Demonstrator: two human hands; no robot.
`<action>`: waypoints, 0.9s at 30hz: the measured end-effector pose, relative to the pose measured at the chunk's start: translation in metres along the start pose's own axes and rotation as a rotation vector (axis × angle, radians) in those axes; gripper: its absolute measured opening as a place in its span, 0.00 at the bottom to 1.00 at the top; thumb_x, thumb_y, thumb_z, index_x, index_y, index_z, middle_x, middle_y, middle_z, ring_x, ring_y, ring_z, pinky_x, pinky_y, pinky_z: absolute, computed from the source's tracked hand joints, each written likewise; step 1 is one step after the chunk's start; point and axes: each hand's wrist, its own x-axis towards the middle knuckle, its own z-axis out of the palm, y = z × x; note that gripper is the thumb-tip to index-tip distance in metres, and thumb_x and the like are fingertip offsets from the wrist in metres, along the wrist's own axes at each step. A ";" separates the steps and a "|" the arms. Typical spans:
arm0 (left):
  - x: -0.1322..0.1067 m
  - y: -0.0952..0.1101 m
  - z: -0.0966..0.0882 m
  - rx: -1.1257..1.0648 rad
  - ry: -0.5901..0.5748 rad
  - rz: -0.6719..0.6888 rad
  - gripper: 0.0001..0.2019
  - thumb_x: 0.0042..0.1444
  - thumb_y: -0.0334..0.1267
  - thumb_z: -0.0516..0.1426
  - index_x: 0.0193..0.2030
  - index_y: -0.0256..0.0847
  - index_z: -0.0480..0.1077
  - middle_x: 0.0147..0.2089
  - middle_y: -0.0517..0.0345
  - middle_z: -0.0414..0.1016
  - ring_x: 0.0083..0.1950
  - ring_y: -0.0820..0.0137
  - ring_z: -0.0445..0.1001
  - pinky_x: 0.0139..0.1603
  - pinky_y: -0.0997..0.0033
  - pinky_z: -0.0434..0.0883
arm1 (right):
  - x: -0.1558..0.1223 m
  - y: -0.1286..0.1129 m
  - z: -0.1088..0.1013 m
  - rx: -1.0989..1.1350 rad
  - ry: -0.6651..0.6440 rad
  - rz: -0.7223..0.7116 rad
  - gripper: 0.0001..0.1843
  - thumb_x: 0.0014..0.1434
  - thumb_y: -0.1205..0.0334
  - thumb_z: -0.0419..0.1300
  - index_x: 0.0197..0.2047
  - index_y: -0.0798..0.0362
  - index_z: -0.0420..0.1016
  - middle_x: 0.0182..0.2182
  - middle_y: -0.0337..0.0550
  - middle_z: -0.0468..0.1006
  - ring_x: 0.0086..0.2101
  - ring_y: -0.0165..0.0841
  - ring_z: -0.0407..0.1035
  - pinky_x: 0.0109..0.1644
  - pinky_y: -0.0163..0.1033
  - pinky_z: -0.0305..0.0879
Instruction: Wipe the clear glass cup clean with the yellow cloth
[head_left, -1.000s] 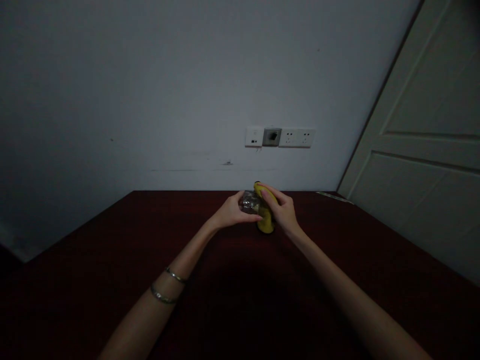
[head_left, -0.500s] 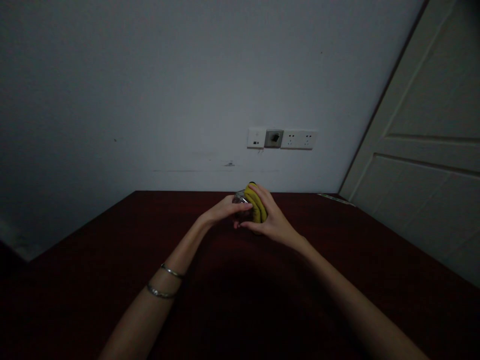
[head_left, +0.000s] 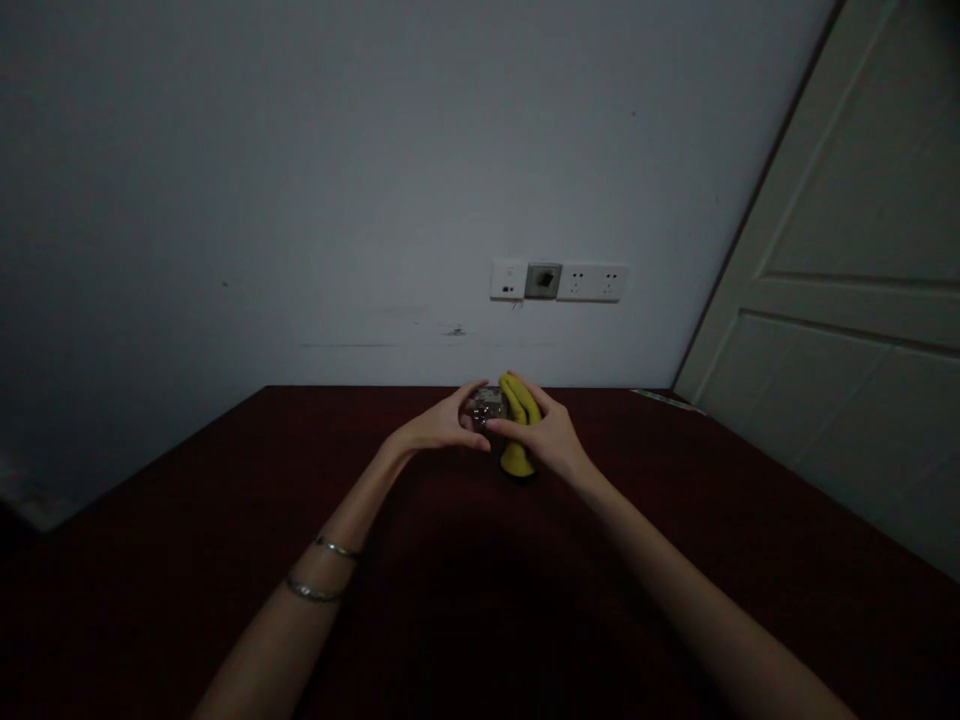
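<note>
Both my hands are together over the dark red table (head_left: 420, 560), around a small, clear, shiny container (head_left: 490, 402), perhaps a glass. Its exact kind is hard to make out in the dim light. My left hand (head_left: 442, 420) curves loosely round its left side, index finger near the top and thumb near the bottom. My right hand (head_left: 551, 432) grips a folded yellow cloth (head_left: 517, 460) with a dark edge, pressed against the container's right side. The right thumb reaches across to the container's front. Part of the cloth hangs below that thumb.
A pale wall (head_left: 360, 200) rises behind the table's far edge. On it sits a row of sockets and switches (head_left: 592, 282). At the right stands a panelled white door (head_left: 847, 300), with a thin pale strip (head_left: 667, 400) lying near the table's far right corner.
My left thumb has come off the container's front and dropped lower, and the left fingers have spread. The right thumb has moved up across the cloth, whose lower end now hangs down.
</note>
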 end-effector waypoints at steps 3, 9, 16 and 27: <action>0.003 0.005 0.007 0.108 0.039 0.058 0.45 0.33 0.38 0.69 0.60 0.41 0.54 0.51 0.45 0.68 0.48 0.60 0.71 0.48 0.56 0.69 | 0.002 0.002 0.002 0.069 0.069 0.095 0.44 0.35 0.57 0.71 0.57 0.58 0.64 0.52 0.54 0.71 0.50 0.44 0.68 0.56 0.49 0.63; 0.005 0.010 0.018 0.228 0.203 0.124 0.36 0.36 0.39 0.67 0.53 0.36 0.60 0.51 0.45 0.69 0.51 0.59 0.69 0.53 0.54 0.66 | 0.004 0.002 0.002 -0.006 0.029 -0.048 0.41 0.39 0.56 0.69 0.57 0.55 0.64 0.53 0.52 0.70 0.51 0.42 0.66 0.58 0.48 0.61; 0.004 0.006 0.024 0.331 0.300 0.199 0.40 0.37 0.36 0.66 0.58 0.37 0.53 0.53 0.45 0.66 0.51 0.60 0.68 0.53 0.56 0.65 | -0.002 0.011 0.005 -0.194 0.047 -0.339 0.23 0.56 0.55 0.57 0.55 0.48 0.66 0.58 0.45 0.65 0.58 0.37 0.58 0.63 0.49 0.50; 0.006 0.013 0.027 0.544 0.231 0.336 0.39 0.35 0.36 0.65 0.56 0.38 0.55 0.53 0.48 0.62 0.54 0.61 0.64 0.56 0.58 0.62 | 0.010 0.022 0.002 -0.014 0.150 -0.182 0.20 0.59 0.49 0.51 0.48 0.50 0.72 0.48 0.44 0.75 0.49 0.37 0.68 0.57 0.46 0.60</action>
